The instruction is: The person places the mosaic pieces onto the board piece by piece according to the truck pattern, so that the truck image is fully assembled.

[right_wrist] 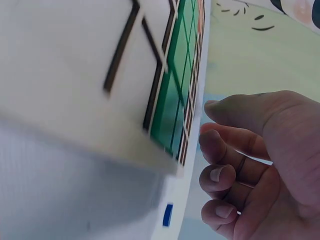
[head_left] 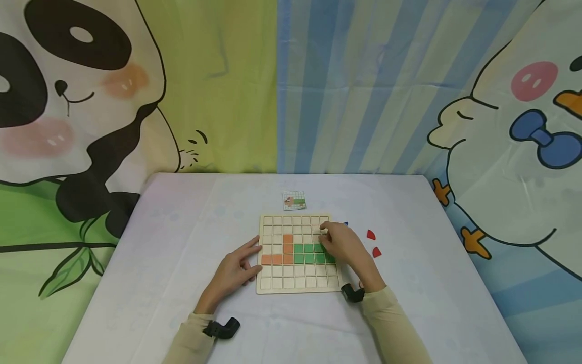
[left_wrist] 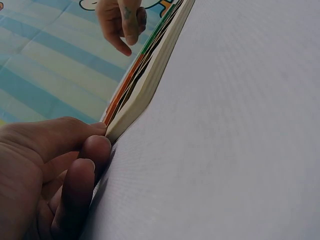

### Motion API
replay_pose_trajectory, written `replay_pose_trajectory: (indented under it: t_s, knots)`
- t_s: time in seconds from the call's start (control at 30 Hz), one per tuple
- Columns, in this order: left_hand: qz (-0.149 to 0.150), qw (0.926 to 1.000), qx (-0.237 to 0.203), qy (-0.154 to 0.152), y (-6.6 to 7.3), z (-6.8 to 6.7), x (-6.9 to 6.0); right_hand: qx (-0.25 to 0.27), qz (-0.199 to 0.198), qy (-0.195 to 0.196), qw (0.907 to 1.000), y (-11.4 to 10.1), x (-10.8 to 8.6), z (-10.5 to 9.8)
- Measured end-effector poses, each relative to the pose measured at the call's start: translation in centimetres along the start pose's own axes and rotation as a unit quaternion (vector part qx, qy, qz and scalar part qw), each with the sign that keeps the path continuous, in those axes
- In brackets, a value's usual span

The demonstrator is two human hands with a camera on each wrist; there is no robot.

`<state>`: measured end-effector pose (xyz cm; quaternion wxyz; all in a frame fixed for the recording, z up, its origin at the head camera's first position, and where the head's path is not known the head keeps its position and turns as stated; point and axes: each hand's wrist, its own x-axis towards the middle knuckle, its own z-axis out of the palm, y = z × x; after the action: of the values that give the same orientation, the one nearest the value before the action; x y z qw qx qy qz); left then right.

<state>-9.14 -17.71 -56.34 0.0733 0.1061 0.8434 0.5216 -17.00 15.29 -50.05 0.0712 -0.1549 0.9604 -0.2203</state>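
A pale gridded board (head_left: 297, 284) lies on the table, with orange squares (head_left: 277, 259) at left and green squares (head_left: 309, 253) to their right. My left hand (head_left: 233, 270) touches the board's left edge with thumb and fingertips; in the left wrist view, the left hand (left_wrist: 55, 170) is against the board's side (left_wrist: 142, 95). Above the board's right part is my right hand (head_left: 345, 247), fingers bent and partly covering the green squares. In the right wrist view, the right hand (right_wrist: 265, 160) has its thumb apart from loosely curled fingers, nothing visible between them.
Behind the board lies a small printed card (head_left: 294, 200) with a grid picture. Two red pieces (head_left: 371, 234) (head_left: 377, 252) are right of my right hand, and a blue piece (head_left: 345, 223) shows just behind it. Patterned cloth (head_left: 227, 86) hangs behind the white table (head_left: 191, 202).
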Motion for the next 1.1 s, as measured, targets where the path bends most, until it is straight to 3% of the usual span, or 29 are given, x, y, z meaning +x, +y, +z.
replay_pose_trajectory:
  t_s: [0.57, 1.1]
  knots:
    - [-0.004, 1.0000, 0.002, 0.002, 0.0, 0.1, 0.0, -0.025, 0.033, 0.000, 0.9991, 3.5, 0.1, -1.9]
    - [-0.009, 0.9999, 0.005, -0.001, 0.0, 0.0, 0.0, -0.024, 0.049, -0.003, 0.9985, 5.0, 0.5, -1.6]
